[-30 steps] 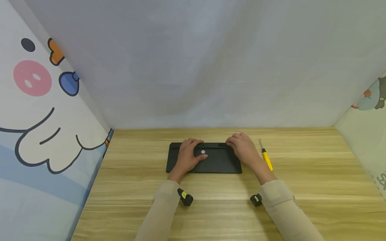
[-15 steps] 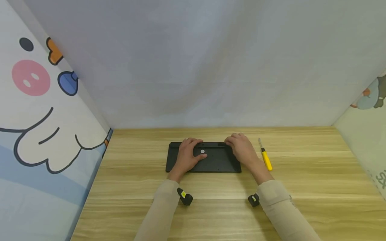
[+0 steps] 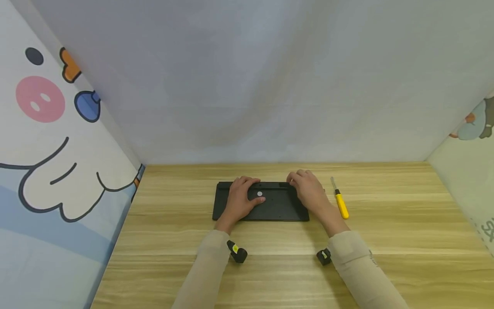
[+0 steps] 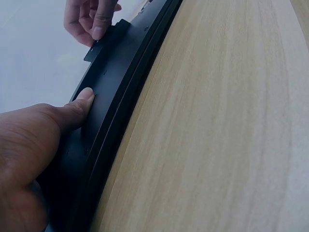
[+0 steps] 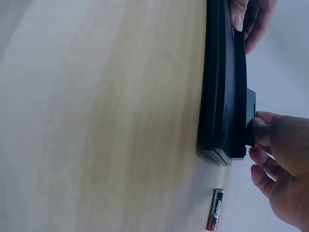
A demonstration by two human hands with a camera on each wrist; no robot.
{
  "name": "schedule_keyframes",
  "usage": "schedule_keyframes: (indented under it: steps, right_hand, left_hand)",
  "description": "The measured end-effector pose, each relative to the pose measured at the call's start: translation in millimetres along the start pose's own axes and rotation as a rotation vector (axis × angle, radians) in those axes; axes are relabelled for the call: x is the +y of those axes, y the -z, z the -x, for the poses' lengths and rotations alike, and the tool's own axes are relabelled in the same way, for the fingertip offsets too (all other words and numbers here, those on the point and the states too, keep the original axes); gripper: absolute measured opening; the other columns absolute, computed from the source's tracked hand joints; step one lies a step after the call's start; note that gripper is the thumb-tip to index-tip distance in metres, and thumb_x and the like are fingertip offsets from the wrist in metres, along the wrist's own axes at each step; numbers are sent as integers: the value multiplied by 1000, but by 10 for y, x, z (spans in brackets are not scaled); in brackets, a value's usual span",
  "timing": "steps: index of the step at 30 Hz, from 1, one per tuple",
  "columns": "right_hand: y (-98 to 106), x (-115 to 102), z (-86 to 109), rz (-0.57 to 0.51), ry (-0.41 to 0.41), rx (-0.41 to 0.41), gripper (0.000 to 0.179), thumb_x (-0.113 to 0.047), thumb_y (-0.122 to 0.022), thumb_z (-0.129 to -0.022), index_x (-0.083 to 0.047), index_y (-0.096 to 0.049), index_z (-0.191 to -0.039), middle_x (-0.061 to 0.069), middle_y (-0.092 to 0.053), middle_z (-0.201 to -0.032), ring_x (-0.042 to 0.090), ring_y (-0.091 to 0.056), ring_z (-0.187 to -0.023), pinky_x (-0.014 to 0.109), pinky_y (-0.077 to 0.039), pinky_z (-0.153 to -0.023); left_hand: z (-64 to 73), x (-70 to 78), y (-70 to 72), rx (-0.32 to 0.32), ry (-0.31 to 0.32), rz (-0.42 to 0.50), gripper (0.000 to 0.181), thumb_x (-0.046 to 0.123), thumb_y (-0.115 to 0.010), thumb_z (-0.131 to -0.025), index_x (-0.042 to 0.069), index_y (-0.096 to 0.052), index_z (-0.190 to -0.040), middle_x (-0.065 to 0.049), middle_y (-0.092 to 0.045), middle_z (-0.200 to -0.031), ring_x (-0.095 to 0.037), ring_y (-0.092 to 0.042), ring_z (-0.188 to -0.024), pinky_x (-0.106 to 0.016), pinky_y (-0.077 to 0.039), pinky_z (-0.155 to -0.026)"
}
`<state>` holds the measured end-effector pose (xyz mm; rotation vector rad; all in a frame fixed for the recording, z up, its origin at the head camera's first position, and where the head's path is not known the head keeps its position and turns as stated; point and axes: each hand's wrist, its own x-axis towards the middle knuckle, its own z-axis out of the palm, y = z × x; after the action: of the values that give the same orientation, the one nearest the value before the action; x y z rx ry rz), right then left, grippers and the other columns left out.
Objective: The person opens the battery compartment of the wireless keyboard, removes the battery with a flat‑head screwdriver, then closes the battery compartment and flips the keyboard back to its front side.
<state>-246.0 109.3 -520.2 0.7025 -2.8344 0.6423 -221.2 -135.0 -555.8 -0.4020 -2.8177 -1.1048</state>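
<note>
A black keyboard [image 3: 279, 207] lies with its underside up on the wooden table. My left hand [image 3: 240, 199] grips its left half, thumb on the underside [image 4: 108, 92] and fingers at the far edge. At the right end of the far edge, my right hand [image 3: 308, 191] pinches a small flat black battery cover [image 5: 250, 108] between thumb and fingers. In the left wrist view the battery cover [image 4: 112, 39] stands tilted up from the raised strip. My right fingertips partly hide it.
A screwdriver [image 3: 341, 205] with a yellow handle lies right of the right hand. One AA-type battery [image 5: 215, 210] lies on the table beyond the keyboard's right end. A pale curtain [image 3: 285, 107] hangs behind the table's far edge.
My right hand has shifted very slightly left, with the pinch kept at the far edge. My left hand and the keyboard look unmoved.
</note>
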Motion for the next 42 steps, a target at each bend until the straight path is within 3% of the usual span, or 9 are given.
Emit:
schedule_keyframes:
  steps: [4,16,24,32,42]
  right_hand:
    - [-11,11,24,-15,-17,8,12,-10,-63,-101,-9,-74,-107,12,-62,-105,30,-60,-97,44,-55,-84]
    - [-27,29,36,14,11,12,13,-17,-70,-97,-9,-76,-105,10,-67,-107,29,-60,-98,44,-54,-87]
    - [-45,56,20,123,71,44,12,-20,-71,-96,-11,-79,-99,9,-69,-103,31,-63,-96,46,-56,-87]
    - [-9,57,101,46,20,48,15,-19,-74,-95,-9,-80,-104,11,-68,-105,30,-61,-96,44,-56,-85]
    - [119,97,197,43,-22,33,21,-20,-70,-98,-10,-78,-115,10,-68,-107,28,-61,-90,40,-51,-77]
  left_hand:
    - [-1,-1,-8,-3,-3,0,58,32,-81,-87,14,-61,-139,-11,-61,-133,-33,-53,-134,-57,-23,-130]
    - [0,6,12,-3,-6,-8,58,33,-81,-88,14,-61,-140,-11,-61,-133,-33,-53,-135,-58,-24,-130]
    - [-5,21,21,7,-8,-16,58,32,-81,-87,14,-62,-138,-11,-61,-132,-33,-53,-134,-57,-23,-130]
    - [-2,18,-22,-13,-5,-4,58,32,-80,-88,14,-61,-139,-11,-61,-133,-33,-53,-134,-57,-23,-131]
    - [-11,6,0,-10,0,-5,58,33,-81,-87,15,-61,-139,-11,-61,-134,-33,-53,-135,-55,-21,-132]
